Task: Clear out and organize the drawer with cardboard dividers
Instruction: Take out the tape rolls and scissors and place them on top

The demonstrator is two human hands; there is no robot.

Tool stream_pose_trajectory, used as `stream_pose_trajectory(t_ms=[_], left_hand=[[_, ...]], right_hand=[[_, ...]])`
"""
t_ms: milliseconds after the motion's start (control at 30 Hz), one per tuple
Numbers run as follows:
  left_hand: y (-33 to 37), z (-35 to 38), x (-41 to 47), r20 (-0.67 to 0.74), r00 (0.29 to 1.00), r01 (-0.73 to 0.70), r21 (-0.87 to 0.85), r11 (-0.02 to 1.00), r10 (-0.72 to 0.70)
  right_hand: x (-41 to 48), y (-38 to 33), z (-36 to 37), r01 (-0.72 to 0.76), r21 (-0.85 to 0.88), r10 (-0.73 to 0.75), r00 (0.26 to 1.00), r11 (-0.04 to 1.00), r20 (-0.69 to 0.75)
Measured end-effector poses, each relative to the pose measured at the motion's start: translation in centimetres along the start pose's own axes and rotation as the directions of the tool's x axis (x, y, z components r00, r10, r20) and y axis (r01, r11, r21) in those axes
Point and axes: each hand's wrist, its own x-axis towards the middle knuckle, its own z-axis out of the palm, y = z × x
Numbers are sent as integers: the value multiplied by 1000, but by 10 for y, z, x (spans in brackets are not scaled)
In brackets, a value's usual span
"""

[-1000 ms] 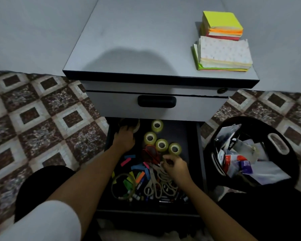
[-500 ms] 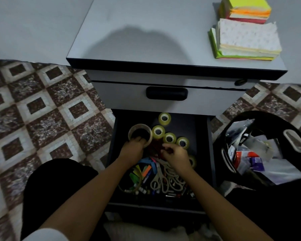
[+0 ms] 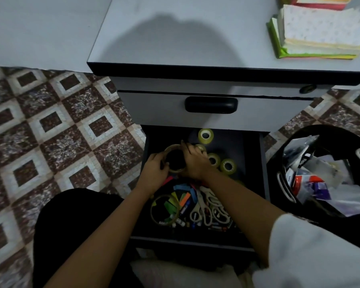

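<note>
Both hands have hold of the big tape roll in the back-left part of the open drawer. The left hand curls round one side and the right hand wraps over the other. Small yellow tape rolls sit toward the drawer's back-right, and scissors are piled near its front.

The place looks like a home study or small office corner. A grey pedestal cabinet with a lock stands on a floor of brown-and-cream patterned tiles. Stacks of coloured paper lie on its surface. The open drawer holds tape rolls, scissors and small stationery. A black basket of wrappers sits just beside it.
</note>
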Motion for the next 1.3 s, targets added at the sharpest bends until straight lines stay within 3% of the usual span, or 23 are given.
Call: stream_pose_trajectory(t_ms=[100,300,467,600,1067,1300], left_hand=[[-3,0,-4,54,999,-5,19,1000,4],[-11,13,-23,272,961,-1,162,987,-43],[-22,30,-48,423,883,14,408,913,-203],[-30,33,-54,467,831,36,497,867,-303],[-23,29,-69,455,873,-91,503,859,-174],[22,-15,-66,381,923,-155,262,952,46]], right_hand=[[4,-2,1,2,-5,-2,1000,1000,-7],[-10,6,-14,-14,189,33,995,982,-96],[-48,28,-30,-43,258,90,981,965,-169],[-80,38,-24,-40,295,99,977,955,-188],[-124,24,-16,-76,374,150,974,924,-172],[-145,15,-48,12,504,118,968,863,-224]])
